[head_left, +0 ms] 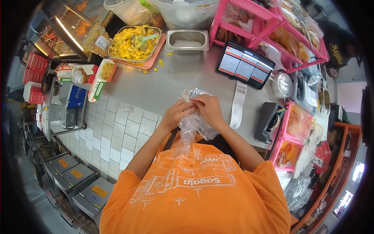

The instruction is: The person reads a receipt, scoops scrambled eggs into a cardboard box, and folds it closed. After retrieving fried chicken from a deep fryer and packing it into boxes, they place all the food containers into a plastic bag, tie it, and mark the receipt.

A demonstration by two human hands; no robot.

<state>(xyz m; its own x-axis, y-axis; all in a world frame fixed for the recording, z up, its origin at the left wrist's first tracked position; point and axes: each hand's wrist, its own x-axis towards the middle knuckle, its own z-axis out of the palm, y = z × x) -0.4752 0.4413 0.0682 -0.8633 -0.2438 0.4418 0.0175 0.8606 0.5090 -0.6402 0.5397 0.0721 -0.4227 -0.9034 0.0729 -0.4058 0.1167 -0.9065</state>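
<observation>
A clear plastic bag (190, 126) hangs bunched at the front edge of the steel counter, close to my chest. My left hand (177, 114) grips the gathered plastic from the left, fingers curled around it. From the right, my right hand (207, 108) pinches the same bag near its bunched top, thumb and fingers pressed together. Crumpled film sticks out beyond my fingers on the counter side. What the bag contains, if anything, I cannot make out.
A tray of yellow food (128, 43) with a green spoon stands at the back left, beside a steel container (187, 41). To the right are a tablet (246, 64), a long paper receipt (237, 105), a dark device (268, 123) and pink baskets (269, 23). A food box (102, 78) sits left.
</observation>
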